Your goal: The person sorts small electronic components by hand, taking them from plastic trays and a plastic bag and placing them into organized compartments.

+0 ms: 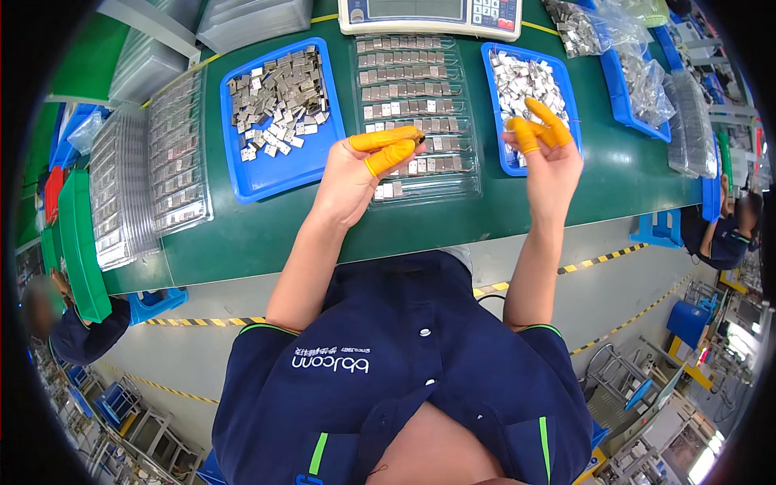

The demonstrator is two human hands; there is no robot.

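Yellow finger covers are on the thumbs and some fingers of both hands. My left hand (353, 174) pinches a small dark piece (420, 139) between thumb and forefinger, above a clear blister tray (473, 182). That tray holds rows of metal USB-type connectors (402, 107), some showing white faces. My right hand (551, 162) is over the right blue tray (572, 101), which is heaped with small white-and-silver connectors (525, 77). Its thumb and a bent finger come together while another finger stretches forward; anything between them is too small to make out.
A left blue tray (242, 182) holds a pile of metal connectors. Stacked clear trays (121, 186) of connectors stand farther left, beside a green bin (82, 250). A digital scale (432, 16) sits at the back. Bagged parts (578, 28) lie back right. Other people sit at both sides.
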